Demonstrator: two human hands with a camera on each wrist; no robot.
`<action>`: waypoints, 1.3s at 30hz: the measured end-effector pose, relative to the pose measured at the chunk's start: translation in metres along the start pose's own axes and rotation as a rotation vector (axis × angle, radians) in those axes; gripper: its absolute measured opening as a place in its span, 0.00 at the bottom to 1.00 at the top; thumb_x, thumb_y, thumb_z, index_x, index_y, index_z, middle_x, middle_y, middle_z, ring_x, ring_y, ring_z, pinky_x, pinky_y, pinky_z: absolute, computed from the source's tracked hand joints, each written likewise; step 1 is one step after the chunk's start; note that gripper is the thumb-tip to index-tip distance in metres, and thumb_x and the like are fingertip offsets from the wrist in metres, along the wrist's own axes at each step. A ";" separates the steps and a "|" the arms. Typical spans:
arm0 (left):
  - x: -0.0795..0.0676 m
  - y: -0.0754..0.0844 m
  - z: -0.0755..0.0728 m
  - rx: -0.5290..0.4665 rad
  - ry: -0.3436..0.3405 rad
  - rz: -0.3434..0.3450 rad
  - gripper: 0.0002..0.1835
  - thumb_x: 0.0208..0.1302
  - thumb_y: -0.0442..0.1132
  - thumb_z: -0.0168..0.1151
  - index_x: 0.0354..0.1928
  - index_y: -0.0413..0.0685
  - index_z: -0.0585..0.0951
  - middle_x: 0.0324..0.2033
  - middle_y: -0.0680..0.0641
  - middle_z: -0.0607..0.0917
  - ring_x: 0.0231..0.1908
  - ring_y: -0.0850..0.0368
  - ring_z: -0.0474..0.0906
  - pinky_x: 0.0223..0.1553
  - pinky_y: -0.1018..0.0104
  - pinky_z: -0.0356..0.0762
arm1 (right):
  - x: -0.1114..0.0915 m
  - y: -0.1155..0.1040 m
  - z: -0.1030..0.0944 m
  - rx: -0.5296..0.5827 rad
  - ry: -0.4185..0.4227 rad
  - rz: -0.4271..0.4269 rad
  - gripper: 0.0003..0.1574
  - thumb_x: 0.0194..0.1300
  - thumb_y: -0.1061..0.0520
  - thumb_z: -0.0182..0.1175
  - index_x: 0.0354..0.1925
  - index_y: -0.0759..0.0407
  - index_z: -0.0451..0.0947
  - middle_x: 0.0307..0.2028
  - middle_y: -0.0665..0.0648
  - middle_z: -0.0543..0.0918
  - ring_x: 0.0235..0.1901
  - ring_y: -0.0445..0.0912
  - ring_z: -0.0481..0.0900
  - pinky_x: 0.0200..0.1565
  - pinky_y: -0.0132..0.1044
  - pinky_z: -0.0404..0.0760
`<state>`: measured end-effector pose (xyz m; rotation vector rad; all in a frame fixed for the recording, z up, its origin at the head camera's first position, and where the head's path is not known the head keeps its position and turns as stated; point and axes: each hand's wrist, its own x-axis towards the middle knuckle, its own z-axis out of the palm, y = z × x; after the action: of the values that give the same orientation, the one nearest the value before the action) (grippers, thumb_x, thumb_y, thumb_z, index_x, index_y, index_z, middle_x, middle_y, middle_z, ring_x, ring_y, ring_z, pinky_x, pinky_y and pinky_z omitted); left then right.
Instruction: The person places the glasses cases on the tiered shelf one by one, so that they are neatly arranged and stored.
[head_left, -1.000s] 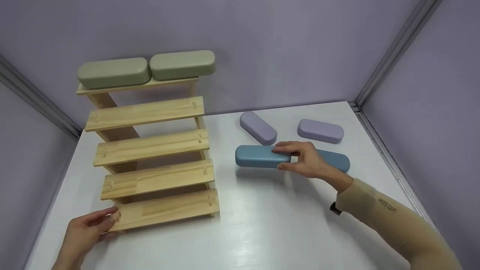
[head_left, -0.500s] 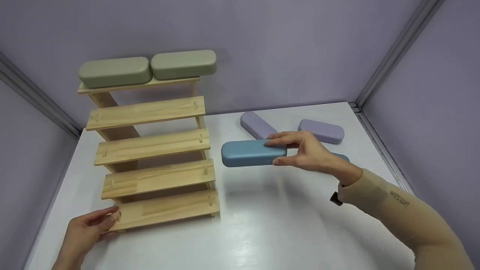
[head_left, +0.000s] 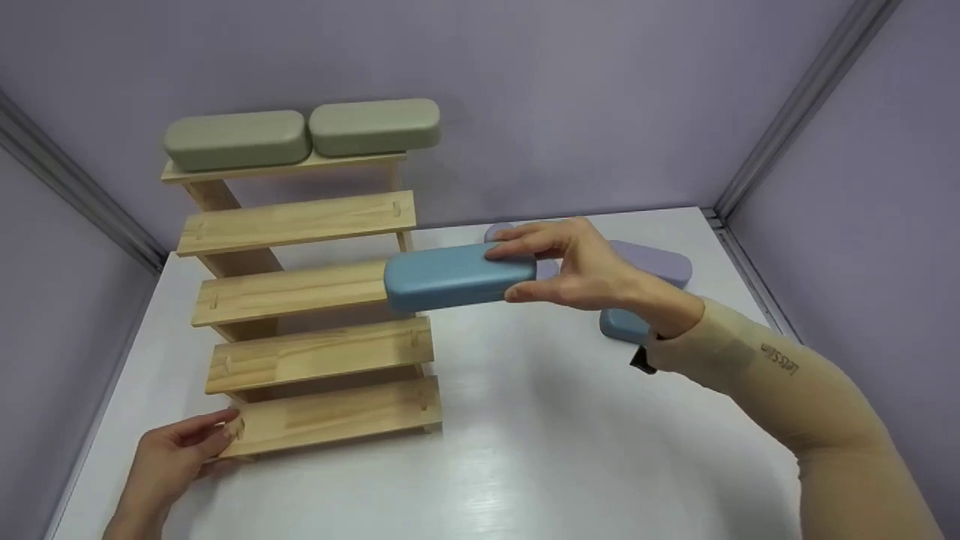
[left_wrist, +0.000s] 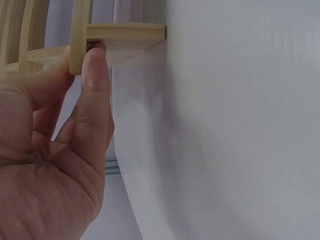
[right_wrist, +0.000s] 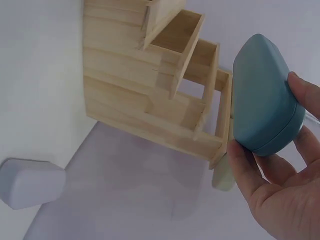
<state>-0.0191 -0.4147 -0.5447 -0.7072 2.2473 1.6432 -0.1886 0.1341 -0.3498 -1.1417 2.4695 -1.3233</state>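
My right hand (head_left: 585, 270) grips a blue glasses case (head_left: 450, 274) by its right end, thumb at the front and fingers over the top and back. The case is raised off the table, and its left end overlaps the middle step of the stepped wooden rack (head_left: 322, 412) in the head view. A seam shows along the blue case in the right wrist view. At the rack's lowest step, my left hand (head_left: 169, 465) pinches the left end of the board, thumb on top and a finger underneath (left_wrist: 95, 75). Two green glasses cases, left (head_left: 236, 139) and right (head_left: 375, 124), lie end to end on the top step.
On the white table (head_left: 570, 457), a second blue case (head_left: 621, 324) lies partly behind my right forearm. Beyond it are a purple case (head_left: 660, 262) and another purple case (head_left: 499, 231), mostly covered by my right hand. Purple-grey walls (head_left: 600, 105) enclose the back and sides.
My right hand has lifted the blue case from near the table and carried it left and up, toward the rack. My left hand has stayed at the lowest step.
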 end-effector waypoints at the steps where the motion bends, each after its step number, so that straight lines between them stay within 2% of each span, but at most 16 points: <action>1: 0.000 0.001 0.001 -0.005 0.000 -0.003 0.17 0.78 0.34 0.73 0.59 0.67 0.94 0.37 0.69 0.90 0.39 0.72 0.89 0.45 0.70 0.97 | 0.006 -0.004 0.000 -0.006 0.001 -0.012 0.31 0.61 0.60 0.84 0.63 0.54 0.92 0.70 0.62 0.88 0.70 0.58 0.87 0.69 0.55 0.92; 3: 0.000 0.001 0.002 -0.021 -0.002 -0.009 0.17 0.78 0.34 0.73 0.57 0.69 0.94 0.37 0.69 0.90 0.39 0.73 0.89 0.45 0.70 0.97 | 0.018 -0.010 0.003 -0.011 -0.001 -0.027 0.31 0.61 0.60 0.84 0.63 0.54 0.92 0.70 0.62 0.88 0.69 0.58 0.88 0.69 0.58 0.92; 8: -0.003 0.000 0.003 -0.028 0.001 -0.017 0.18 0.77 0.34 0.73 0.53 0.72 0.94 0.37 0.69 0.89 0.40 0.73 0.88 0.45 0.71 0.97 | 0.050 -0.018 0.018 0.022 -0.013 -0.037 0.30 0.63 0.58 0.84 0.63 0.54 0.92 0.69 0.62 0.88 0.67 0.55 0.89 0.68 0.53 0.92; 13: -0.006 -0.001 0.004 -0.010 0.012 0.006 0.17 0.77 0.34 0.74 0.59 0.64 0.94 0.37 0.70 0.89 0.40 0.73 0.88 0.45 0.70 0.97 | 0.084 -0.024 0.039 0.048 -0.019 -0.061 0.30 0.64 0.59 0.83 0.63 0.56 0.92 0.69 0.63 0.88 0.66 0.52 0.89 0.67 0.47 0.93; 18: -0.009 -0.002 0.006 -0.009 0.010 0.023 0.17 0.76 0.33 0.74 0.59 0.62 0.94 0.37 0.70 0.90 0.40 0.73 0.88 0.45 0.69 0.97 | 0.117 -0.033 0.060 0.020 -0.025 -0.121 0.30 0.63 0.58 0.84 0.63 0.56 0.92 0.68 0.61 0.90 0.66 0.51 0.89 0.69 0.40 0.92; 20: -0.011 -0.002 0.007 -0.004 0.005 0.032 0.17 0.77 0.32 0.74 0.61 0.57 0.93 0.38 0.68 0.90 0.41 0.73 0.88 0.46 0.68 0.98 | 0.129 -0.037 0.068 0.001 -0.025 -0.134 0.30 0.63 0.58 0.84 0.63 0.55 0.92 0.67 0.61 0.90 0.65 0.50 0.90 0.67 0.37 0.92; 23: -0.013 0.000 0.010 0.021 0.001 0.050 0.20 0.77 0.32 0.73 0.68 0.43 0.88 0.39 0.65 0.90 0.41 0.72 0.88 0.47 0.67 0.98 | 0.144 -0.041 0.079 -0.050 -0.021 -0.154 0.30 0.63 0.56 0.84 0.63 0.54 0.92 0.66 0.60 0.91 0.65 0.49 0.90 0.65 0.33 0.92; 26: -0.014 0.002 0.012 0.044 0.000 0.062 0.23 0.78 0.32 0.72 0.71 0.37 0.84 0.40 0.63 0.90 0.41 0.72 0.88 0.47 0.68 0.98 | 0.158 -0.043 0.089 -0.124 -0.022 -0.156 0.30 0.65 0.53 0.83 0.65 0.52 0.92 0.66 0.58 0.91 0.64 0.48 0.90 0.62 0.31 0.89; 30: -0.014 0.004 0.014 0.036 -0.011 0.068 0.22 0.77 0.32 0.73 0.70 0.39 0.86 0.40 0.61 0.90 0.41 0.71 0.89 0.47 0.67 0.98 | 0.173 -0.044 0.100 -0.188 -0.011 -0.110 0.31 0.67 0.50 0.82 0.67 0.48 0.90 0.69 0.56 0.90 0.65 0.46 0.89 0.59 0.30 0.88; 33: -0.014 0.004 0.014 0.038 -0.020 0.079 0.22 0.76 0.31 0.74 0.69 0.39 0.87 0.42 0.58 0.89 0.41 0.70 0.88 0.47 0.67 0.98 | 0.183 -0.044 0.105 -0.212 -0.005 -0.082 0.31 0.68 0.49 0.81 0.68 0.47 0.90 0.71 0.55 0.88 0.68 0.46 0.88 0.63 0.29 0.87; 39: -0.017 0.003 0.011 0.024 -0.023 0.072 0.19 0.76 0.31 0.73 0.66 0.45 0.90 0.38 0.63 0.89 0.41 0.71 0.88 0.47 0.67 0.98 | 0.202 -0.050 0.117 -0.263 -0.080 -0.051 0.33 0.71 0.47 0.78 0.72 0.44 0.87 0.73 0.51 0.86 0.71 0.43 0.85 0.71 0.22 0.80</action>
<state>-0.0071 -0.3994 -0.5376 -0.6047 2.2980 1.6450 -0.2539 -0.0947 -0.3367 -1.2912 2.6289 -0.9624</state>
